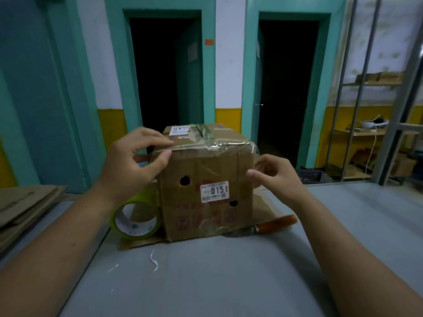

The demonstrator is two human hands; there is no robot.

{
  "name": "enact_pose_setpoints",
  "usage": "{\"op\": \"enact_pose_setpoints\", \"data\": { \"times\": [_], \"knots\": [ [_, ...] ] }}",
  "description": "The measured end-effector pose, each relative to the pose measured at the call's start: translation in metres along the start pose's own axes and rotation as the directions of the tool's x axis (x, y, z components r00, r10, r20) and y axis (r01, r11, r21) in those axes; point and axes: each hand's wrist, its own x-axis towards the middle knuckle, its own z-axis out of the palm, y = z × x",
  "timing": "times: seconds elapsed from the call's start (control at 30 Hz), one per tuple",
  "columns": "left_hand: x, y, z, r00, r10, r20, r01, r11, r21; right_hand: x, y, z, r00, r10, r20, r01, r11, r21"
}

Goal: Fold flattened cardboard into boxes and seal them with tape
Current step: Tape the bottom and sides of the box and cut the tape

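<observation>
A brown cardboard box [206, 177] with a white "0151" label stands upright on the grey table [206, 282], its top flaps closed under clear tape. My left hand [135, 165] rests at the box's top left edge, thumb and fingers pressing the tape strip there. My right hand [274, 177] is at the box's right front corner, fingers loosely curled, thumb touching the front face; whether it pinches the tape end I cannot tell. A roll of clear tape [136, 217] with a green-yellow core lies on its side just left of the box.
A knife with an orange-brown handle [265, 226] lies on the table to the right of the box's base. Flattened cardboard [25, 207] is stacked at the left edge. A flat cardboard sheet lies under the box. Metal shelving [375, 133] stands at the right, two dark doorways behind.
</observation>
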Motion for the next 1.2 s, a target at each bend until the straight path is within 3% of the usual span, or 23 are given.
{"op": "enact_pose_setpoints", "data": {
  "times": [0.13, 0.27, 0.37, 0.43, 0.9, 1.2],
  "knots": [
    [-0.015, -0.011, -0.016, 0.997, -0.072, -0.022, 0.07, 0.994, -0.086, 0.001, -0.016, 0.013, 0.991, -0.113, -0.067, 0.121, 0.983, 0.141],
    [-0.019, -0.016, -0.012, 0.996, -0.057, -0.071, 0.05, 0.993, -0.104, 0.004, -0.028, 0.017, 0.93, -0.261, -0.258, 0.267, 0.964, -0.009],
    [-0.021, -0.024, -0.01, 0.982, -0.137, -0.132, 0.125, 0.987, -0.098, 0.005, -0.032, 0.02, 0.921, -0.332, -0.202, 0.319, 0.943, -0.097],
    [-0.021, -0.028, -0.011, 0.982, -0.136, -0.13, 0.139, 0.99, 0.011, 0.004, -0.033, 0.024, 0.912, -0.364, -0.187, 0.347, 0.93, -0.117],
    [-0.018, -0.023, -0.031, 0.981, 0.041, 0.188, -0.074, 0.982, 0.172, 0.002, -0.026, 0.03, 0.843, -0.468, -0.265, 0.39, 0.871, -0.299],
    [-0.018, -0.013, -0.03, 0.992, -0.055, 0.115, 0.039, 0.989, 0.139, 0.001, -0.03, 0.021, 0.862, -0.457, -0.221, 0.406, 0.882, -0.239]
  ]
}}
